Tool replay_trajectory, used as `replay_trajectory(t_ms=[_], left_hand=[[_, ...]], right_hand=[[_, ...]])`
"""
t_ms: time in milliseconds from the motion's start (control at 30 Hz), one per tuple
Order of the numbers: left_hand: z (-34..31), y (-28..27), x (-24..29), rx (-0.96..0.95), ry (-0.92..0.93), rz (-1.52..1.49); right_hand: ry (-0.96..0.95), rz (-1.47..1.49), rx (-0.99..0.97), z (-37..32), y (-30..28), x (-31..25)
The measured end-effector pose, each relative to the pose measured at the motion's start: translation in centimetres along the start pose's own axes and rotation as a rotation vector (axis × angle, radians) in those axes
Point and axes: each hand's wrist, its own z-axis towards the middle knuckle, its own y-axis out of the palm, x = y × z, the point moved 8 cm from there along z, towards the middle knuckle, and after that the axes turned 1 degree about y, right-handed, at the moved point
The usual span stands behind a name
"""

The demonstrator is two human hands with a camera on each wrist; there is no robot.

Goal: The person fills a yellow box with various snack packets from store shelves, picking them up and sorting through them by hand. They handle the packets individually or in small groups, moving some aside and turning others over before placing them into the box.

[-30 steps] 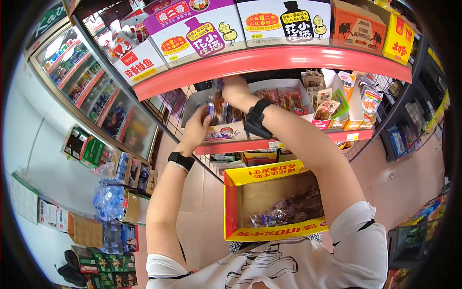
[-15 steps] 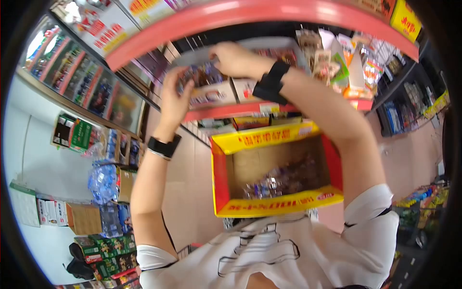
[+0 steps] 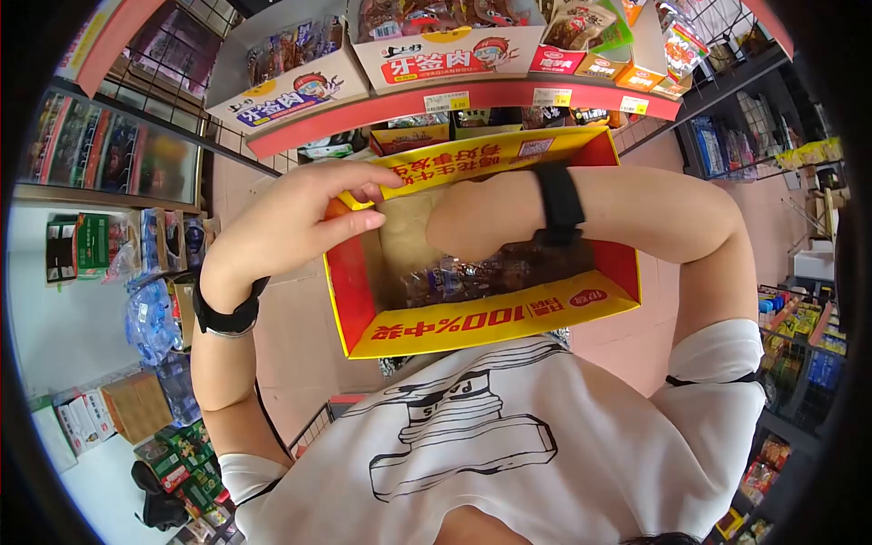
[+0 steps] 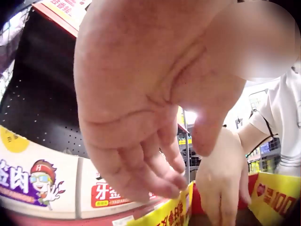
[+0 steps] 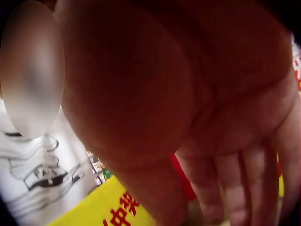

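A yellow and red carton (image 3: 490, 320) stands before the person, its top open. Small clear-wrapped snack packets (image 3: 454, 278) lie along its near side. The right hand (image 3: 477, 222) reaches down into the carton above the packets; in the right wrist view its fingers (image 5: 233, 188) point downward, fairly straight, with nothing seen between them. At the carton's far left corner is the left hand (image 3: 313, 204), its palm bare and fingers loosely bent by the yellow flap (image 4: 169, 214). It holds nothing.
On the shelf beyond, a white display box with purple print (image 3: 304, 95) contains more packets. Beside it stands one with red print (image 3: 445, 62), and snack pouches (image 3: 581, 23) fill boxes to the right. A red shelf edge (image 3: 363, 118) runs above the carton.
Both hands have come down from the purple-printed display box to the carton, the right one going inside it. The head view has tilted down, so the shelf sits higher.
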Motion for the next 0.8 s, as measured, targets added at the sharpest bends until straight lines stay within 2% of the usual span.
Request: replay_trajectory(t_ms=[67, 100, 200, 333, 400, 533, 600, 733, 800], left_hand=[[0.2, 0.6, 0.0, -0.028, -0.014, 0.022], [0.3, 1.0, -0.1, -0.043, -0.027, 0.015], [0.6, 1.7, -0.6, -0.064, -0.040, 0.012], [0.4, 2.2, -1.6, -0.074, -0.063, -0.001], [0.2, 2.4, -2.3, -0.074, -0.068, 0.005], [-0.2, 2.8, -3.1, -0.082, -0.069, -0.005], [-0.3, 3.0, -3.2, -0.090, -0.096, -0.010], [-0.3, 2.9, -3.3, -0.086, -0.118, 0.007], [-0.4, 3.0, -3.4, -0.093, -0.141, -0.017]], right_hand=[[0.098, -0.036, -0.260, 1.5, 3.6, 1.2], [0.038, -0.057, -0.293, 2.3, 5.0, 1.2], [-0.016, -0.035, -0.301, 4.0, 7.3, 1.3], [0.016, 0.041, -0.253, 6.8, 11.3, 3.1], [0.026, 0.147, -0.128, 7.7, 11.6, 3.6], [0.098, 0.120, -0.182, 8.3, 13.1, 4.2], [0.015, -0.031, -0.083, 8.8, 12.9, 4.0], [-0.003, 0.021, -0.095, 9.5, 13.3, 3.9], [0.113, 0.226, -0.250, 9.3, 14.5, 4.1]])
